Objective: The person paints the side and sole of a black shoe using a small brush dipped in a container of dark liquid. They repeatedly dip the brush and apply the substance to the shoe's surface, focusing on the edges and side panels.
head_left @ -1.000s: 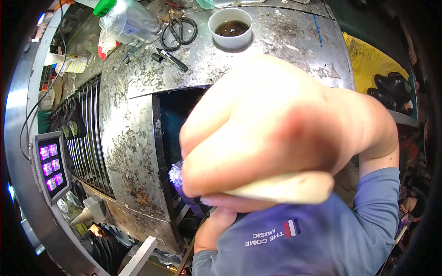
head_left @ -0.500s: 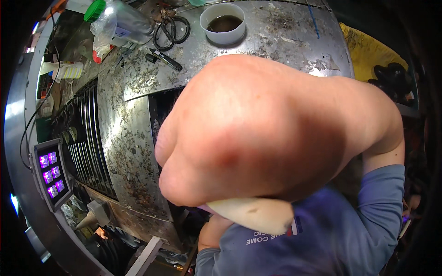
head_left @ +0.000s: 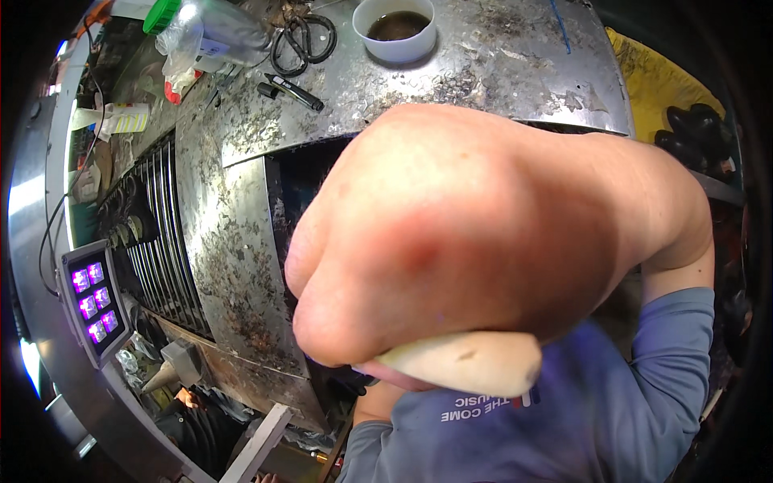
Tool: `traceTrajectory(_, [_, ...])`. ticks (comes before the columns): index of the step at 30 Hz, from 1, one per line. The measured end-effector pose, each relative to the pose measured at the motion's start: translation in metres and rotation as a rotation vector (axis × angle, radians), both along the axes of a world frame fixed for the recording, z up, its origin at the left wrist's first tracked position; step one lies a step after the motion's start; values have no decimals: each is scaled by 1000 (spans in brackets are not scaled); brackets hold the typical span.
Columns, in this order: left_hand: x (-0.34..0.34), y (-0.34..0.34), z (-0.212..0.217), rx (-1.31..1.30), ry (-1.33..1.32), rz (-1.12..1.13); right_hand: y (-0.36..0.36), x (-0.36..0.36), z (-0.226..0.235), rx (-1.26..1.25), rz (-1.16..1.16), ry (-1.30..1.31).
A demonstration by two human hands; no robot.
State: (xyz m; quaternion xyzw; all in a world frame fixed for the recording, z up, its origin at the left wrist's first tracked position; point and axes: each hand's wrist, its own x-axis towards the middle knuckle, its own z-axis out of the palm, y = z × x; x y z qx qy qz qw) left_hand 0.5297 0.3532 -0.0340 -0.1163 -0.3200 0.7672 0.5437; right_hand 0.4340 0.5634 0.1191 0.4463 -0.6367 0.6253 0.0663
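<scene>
Head camera looks steeply down, very near the right hand (head_left: pixel 483 241).

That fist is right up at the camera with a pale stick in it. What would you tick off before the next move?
1. Right hand closed on the pale stick: ok.
2. Working end of the stick visible: not ok, hidden behind the fist.
3. Left hand in sight: not ok, only a forearm shows below the fist.
4. View of the dark opening in the metal bench: not ok, mostly blocked.
5. Bowl of dark liquid upright, away from the hands: ok.
6. Scissors and black marker lying apart from the hands: ok.
</scene>
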Motion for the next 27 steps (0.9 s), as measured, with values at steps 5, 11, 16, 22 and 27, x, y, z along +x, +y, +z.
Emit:
traceTrajectory(5, [1, 2, -2, 57, 15, -6, 0, 0, 1, -20, 27, -2])
traceTrajectory(11, [1, 5, -3, 133, 37, -7, -5, 12, -15, -67, -45, -40])
traceTrajectory(16, [1, 7, -3, 191, 54, -8, -9, 14, -28, -163, -60, -50])
traceTrajectory(22, [-1, 12, -3, 263, 84, -8, -1, 17, -27, -28, 7, -80])
traceTrajectory(27, [-3, 19, -4, 331, 105, -15, 5, 15, -31, -19, 7, -47])
